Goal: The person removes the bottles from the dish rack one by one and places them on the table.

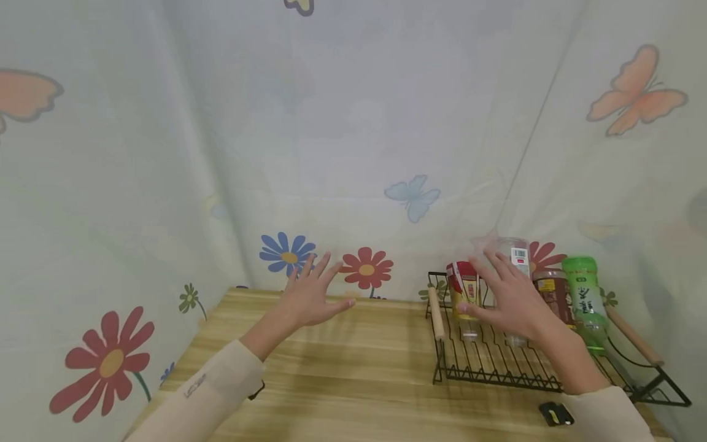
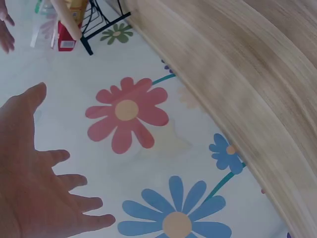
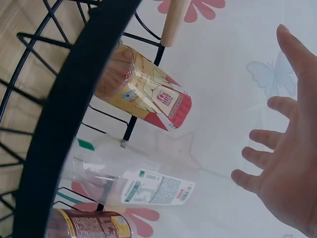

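Observation:
My left hand [image 1: 312, 299] is held out over the wooden table [image 1: 331, 368], fingers spread, with nothing in it. The right hand [image 1: 515, 299], also spread and holding nothing, is raised in front of a black wire rack [image 1: 497, 379]. Standing in that rack are a red and yellow container [image 3: 148, 91], a clear plastic container [image 3: 133, 173] with a white label, a brown-labelled jar [image 1: 554, 294] and a green bottle [image 1: 584, 298]. In the head view my right hand partly covers the containers; the right wrist view shows it apart from them.
Light wooden handles [image 1: 436, 314] top the rack's two ends. A small black object [image 1: 556, 414] lies on the table before the rack, near the right sleeve. Behind the table hangs a pale curtain [image 1: 353, 123] printed with flowers and butterflies.

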`<state>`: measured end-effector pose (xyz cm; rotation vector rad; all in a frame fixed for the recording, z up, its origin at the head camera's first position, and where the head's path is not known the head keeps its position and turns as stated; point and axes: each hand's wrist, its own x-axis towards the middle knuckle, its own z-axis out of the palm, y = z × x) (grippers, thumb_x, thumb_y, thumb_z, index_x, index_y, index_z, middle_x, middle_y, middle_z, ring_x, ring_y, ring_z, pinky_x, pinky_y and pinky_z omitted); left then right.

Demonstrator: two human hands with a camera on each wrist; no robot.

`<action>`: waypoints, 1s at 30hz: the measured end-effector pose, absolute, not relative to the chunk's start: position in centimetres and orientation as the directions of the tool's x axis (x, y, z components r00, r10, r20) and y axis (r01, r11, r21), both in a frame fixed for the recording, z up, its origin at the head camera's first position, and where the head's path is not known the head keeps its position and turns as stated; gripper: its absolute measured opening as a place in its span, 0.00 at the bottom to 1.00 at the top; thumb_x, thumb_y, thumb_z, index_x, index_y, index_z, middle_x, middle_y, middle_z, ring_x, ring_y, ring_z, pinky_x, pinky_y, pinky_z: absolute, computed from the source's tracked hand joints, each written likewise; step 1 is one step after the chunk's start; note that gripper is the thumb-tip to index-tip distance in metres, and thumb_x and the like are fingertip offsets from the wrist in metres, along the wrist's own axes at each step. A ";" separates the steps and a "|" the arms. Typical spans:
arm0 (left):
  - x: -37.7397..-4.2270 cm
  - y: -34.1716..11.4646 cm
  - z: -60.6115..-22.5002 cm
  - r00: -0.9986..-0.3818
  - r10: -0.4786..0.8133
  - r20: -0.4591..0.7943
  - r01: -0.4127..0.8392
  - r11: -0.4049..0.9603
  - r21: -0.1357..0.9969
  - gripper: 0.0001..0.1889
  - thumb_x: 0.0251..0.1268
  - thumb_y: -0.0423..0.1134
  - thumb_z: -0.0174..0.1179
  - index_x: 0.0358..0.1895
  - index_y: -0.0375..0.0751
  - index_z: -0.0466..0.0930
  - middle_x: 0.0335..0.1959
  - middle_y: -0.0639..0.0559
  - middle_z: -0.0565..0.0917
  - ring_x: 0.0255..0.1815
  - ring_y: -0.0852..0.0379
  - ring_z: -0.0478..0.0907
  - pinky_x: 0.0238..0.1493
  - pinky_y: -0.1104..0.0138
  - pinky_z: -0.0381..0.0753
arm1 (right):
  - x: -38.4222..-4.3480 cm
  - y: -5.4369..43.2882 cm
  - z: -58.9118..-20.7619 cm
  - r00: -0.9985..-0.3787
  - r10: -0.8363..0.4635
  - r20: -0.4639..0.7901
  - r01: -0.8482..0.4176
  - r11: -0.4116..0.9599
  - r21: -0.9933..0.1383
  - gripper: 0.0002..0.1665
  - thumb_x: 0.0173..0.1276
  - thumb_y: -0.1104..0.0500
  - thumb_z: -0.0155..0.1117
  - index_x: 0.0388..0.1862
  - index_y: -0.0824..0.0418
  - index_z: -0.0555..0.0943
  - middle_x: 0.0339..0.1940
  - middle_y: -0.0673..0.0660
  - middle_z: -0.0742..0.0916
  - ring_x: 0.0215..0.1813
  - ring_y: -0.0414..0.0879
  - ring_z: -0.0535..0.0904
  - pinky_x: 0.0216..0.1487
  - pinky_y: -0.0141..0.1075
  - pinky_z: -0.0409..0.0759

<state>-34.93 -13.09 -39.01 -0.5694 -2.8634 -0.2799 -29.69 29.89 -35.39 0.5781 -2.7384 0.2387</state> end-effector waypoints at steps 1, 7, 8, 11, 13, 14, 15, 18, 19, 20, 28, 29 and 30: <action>-34.8 -13.0 -38.9 -0.902 0.359 0.239 0.400 0.904 0.151 0.50 0.68 0.77 0.54 0.86 0.54 0.56 0.89 0.46 0.46 0.87 0.32 0.41 0.78 0.29 0.47 | -29.5 29.9 -35.3 -0.855 -0.371 0.363 -0.429 0.899 -0.092 0.61 0.69 0.26 0.66 0.90 0.49 0.52 0.88 0.67 0.54 0.84 0.74 0.50 0.70 0.83 0.52; -33.9 -11.5 -38.5 -0.844 0.428 0.322 0.504 0.839 0.206 0.50 0.68 0.71 0.63 0.86 0.51 0.56 0.88 0.48 0.49 0.87 0.37 0.44 0.81 0.37 0.52 | -28.3 30.3 -34.7 -0.819 -0.384 0.426 -0.473 0.872 -0.123 0.63 0.67 0.31 0.73 0.90 0.45 0.50 0.88 0.64 0.57 0.81 0.76 0.57 0.65 0.83 0.59; -33.7 -11.1 -38.3 -0.829 0.440 0.345 0.526 0.823 0.215 0.51 0.67 0.70 0.63 0.86 0.51 0.56 0.88 0.49 0.50 0.87 0.38 0.45 0.81 0.39 0.53 | -28.1 30.4 -34.5 -0.818 -0.377 0.436 -0.475 0.868 -0.142 0.63 0.66 0.32 0.74 0.90 0.44 0.50 0.88 0.63 0.57 0.81 0.75 0.57 0.65 0.82 0.60; -32.8 -9.8 -37.7 -0.789 0.458 0.410 0.581 0.774 0.253 0.51 0.68 0.70 0.64 0.87 0.52 0.54 0.88 0.51 0.52 0.87 0.41 0.45 0.82 0.43 0.53 | -27.4 30.5 -34.1 -0.834 -0.340 0.435 -0.465 0.857 -0.223 0.64 0.67 0.35 0.75 0.90 0.43 0.46 0.89 0.62 0.54 0.82 0.76 0.54 0.63 0.84 0.60; -32.3 -8.9 -37.4 -0.773 0.456 0.441 0.605 0.741 0.292 0.51 0.68 0.70 0.64 0.87 0.54 0.52 0.88 0.52 0.51 0.88 0.42 0.45 0.83 0.43 0.53 | -27.1 30.6 -33.8 -0.847 -0.305 0.437 -0.453 0.843 -0.289 0.64 0.68 0.37 0.75 0.90 0.42 0.45 0.89 0.61 0.53 0.83 0.75 0.52 0.62 0.85 0.59; -32.1 -8.4 -37.2 -0.766 0.454 0.456 0.615 0.724 0.312 0.51 0.68 0.70 0.64 0.87 0.55 0.52 0.88 0.52 0.51 0.88 0.43 0.45 0.82 0.42 0.53 | -27.1 30.6 -33.8 -0.852 -0.287 0.439 -0.447 0.835 -0.321 0.64 0.69 0.38 0.75 0.90 0.41 0.44 0.89 0.61 0.53 0.83 0.75 0.51 0.61 0.85 0.59; -31.9 -8.0 -37.2 -0.762 0.448 0.469 0.623 0.706 0.338 0.51 0.68 0.69 0.64 0.87 0.57 0.52 0.88 0.53 0.51 0.88 0.44 0.46 0.82 0.42 0.55 | -27.1 30.6 -33.8 -0.858 -0.272 0.436 -0.441 0.826 -0.350 0.63 0.70 0.39 0.74 0.90 0.40 0.43 0.89 0.61 0.53 0.83 0.75 0.50 0.59 0.86 0.59; -31.6 -6.6 -37.3 -0.761 0.422 0.492 0.633 0.646 0.426 0.49 0.68 0.68 0.65 0.87 0.62 0.52 0.88 0.57 0.50 0.87 0.48 0.48 0.79 0.39 0.59 | -27.6 30.5 -34.3 -0.864 -0.232 0.446 -0.432 0.796 -0.424 0.61 0.72 0.40 0.73 0.90 0.38 0.43 0.89 0.61 0.54 0.83 0.75 0.51 0.60 0.86 0.58; -31.5 -6.2 -37.5 -0.765 0.411 0.496 0.634 0.620 0.463 0.49 0.68 0.67 0.66 0.87 0.63 0.52 0.88 0.58 0.50 0.87 0.48 0.49 0.79 0.39 0.60 | -27.9 30.4 -34.7 -0.868 -0.220 0.445 -0.428 0.785 -0.447 0.60 0.73 0.40 0.72 0.90 0.38 0.43 0.89 0.62 0.55 0.83 0.75 0.52 0.60 0.86 0.59; -31.5 -5.7 -37.6 -0.768 0.402 0.499 0.633 0.593 0.497 0.49 0.69 0.66 0.67 0.87 0.65 0.51 0.88 0.60 0.49 0.87 0.49 0.50 0.78 0.38 0.61 | -28.2 30.3 -35.1 -0.872 -0.206 0.443 -0.423 0.773 -0.473 0.59 0.73 0.40 0.71 0.90 0.37 0.42 0.88 0.63 0.55 0.82 0.75 0.53 0.62 0.85 0.59; -31.5 -1.4 -40.7 -0.837 0.319 0.444 0.546 0.485 0.683 0.50 0.68 0.69 0.65 0.87 0.68 0.47 0.87 0.58 0.53 0.85 0.47 0.56 0.77 0.38 0.64 | -30.3 29.7 -38.0 -0.916 -0.147 0.372 -0.365 0.687 -0.628 0.58 0.78 0.40 0.65 0.90 0.48 0.39 0.88 0.68 0.54 0.83 0.73 0.53 0.72 0.76 0.59; -31.4 -0.9 -41.2 -0.851 0.306 0.428 0.526 0.478 0.703 0.50 0.68 0.70 0.64 0.87 0.69 0.46 0.87 0.59 0.53 0.85 0.47 0.56 0.77 0.38 0.64 | -30.5 29.6 -38.2 -0.922 -0.144 0.358 -0.353 0.690 -0.632 0.58 0.79 0.39 0.64 0.90 0.50 0.38 0.87 0.69 0.53 0.83 0.74 0.52 0.72 0.77 0.58; -31.4 -0.3 -41.7 -0.864 0.293 0.409 0.502 0.462 0.731 0.50 0.68 0.71 0.63 0.86 0.70 0.46 0.87 0.59 0.53 0.85 0.47 0.55 0.77 0.38 0.64 | -30.8 29.5 -38.3 -0.929 -0.143 0.342 -0.340 0.698 -0.631 0.59 0.79 0.38 0.63 0.90 0.52 0.37 0.87 0.70 0.53 0.83 0.75 0.52 0.72 0.77 0.58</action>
